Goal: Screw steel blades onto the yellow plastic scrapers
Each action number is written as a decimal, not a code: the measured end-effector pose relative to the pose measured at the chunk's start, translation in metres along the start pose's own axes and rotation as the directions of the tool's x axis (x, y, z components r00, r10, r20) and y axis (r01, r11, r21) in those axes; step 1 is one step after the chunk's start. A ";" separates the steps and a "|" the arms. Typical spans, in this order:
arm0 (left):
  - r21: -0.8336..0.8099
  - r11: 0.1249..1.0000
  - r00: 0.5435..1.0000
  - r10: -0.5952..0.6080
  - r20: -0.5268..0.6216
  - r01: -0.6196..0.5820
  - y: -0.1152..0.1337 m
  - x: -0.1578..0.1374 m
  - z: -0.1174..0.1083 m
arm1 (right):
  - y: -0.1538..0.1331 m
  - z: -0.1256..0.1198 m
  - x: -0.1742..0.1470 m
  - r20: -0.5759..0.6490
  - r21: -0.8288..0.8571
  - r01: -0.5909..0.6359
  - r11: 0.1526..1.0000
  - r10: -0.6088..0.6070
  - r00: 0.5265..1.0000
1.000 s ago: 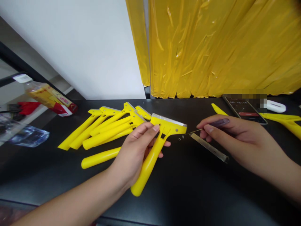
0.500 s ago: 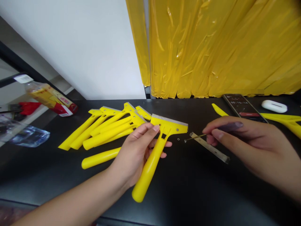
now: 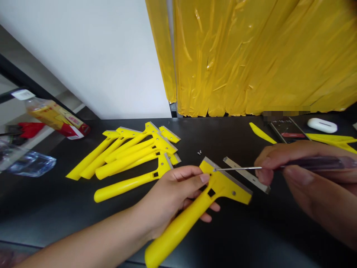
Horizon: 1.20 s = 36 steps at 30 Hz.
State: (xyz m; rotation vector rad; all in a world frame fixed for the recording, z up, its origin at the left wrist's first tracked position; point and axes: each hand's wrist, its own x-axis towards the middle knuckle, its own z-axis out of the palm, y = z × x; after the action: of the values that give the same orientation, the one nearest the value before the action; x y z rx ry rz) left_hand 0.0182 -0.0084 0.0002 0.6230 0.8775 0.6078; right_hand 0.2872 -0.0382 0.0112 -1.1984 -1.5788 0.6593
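My left hand [image 3: 167, 199] is closed around a yellow scraper [image 3: 181, 227], with the thumb on the left part of its wide head. One screw [image 3: 233, 193] sits in the right side of that head; an open hole shows near my thumb. My right hand [image 3: 295, 175] grips a screwdriver [image 3: 315, 163] with a dark translucent handle. Its thin shaft reaches left, and a small screw [image 3: 215, 170] is at the tip, over the scraper head by the hole. Whether it touches I cannot tell. A flat metal strip [image 3: 252, 179] lies behind, partly under the shaft.
Several yellow scrapers [image 3: 125, 185] lie in a group on the black desk [image 3: 125, 227] at left. Tiny screws [image 3: 199, 152] lie mid-desk. A phone [image 3: 290, 130], a white case [image 3: 322, 125] and more yellow pieces [image 3: 260, 133] are at right. A bottle [image 3: 55, 115] lies at far left.
The scraper has moved right and nearer, its head turning clockwise. My right hand has raised the screwdriver, and its tip has come from beside the metal strip to the scraper head.
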 end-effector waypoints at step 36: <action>-0.039 0.998 0.996 -0.038 0.076 0.042 0.001 0.001 0.000 | -0.008 0.000 0.014 0.178 -0.073 0.312 0.947 -0.295 0.939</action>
State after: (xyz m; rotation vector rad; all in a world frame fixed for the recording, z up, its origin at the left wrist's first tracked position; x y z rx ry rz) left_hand 0.0185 -0.0064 0.0004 0.5868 0.8037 0.5613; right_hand 0.2840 -0.0283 0.0231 -0.9597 -1.9088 0.4910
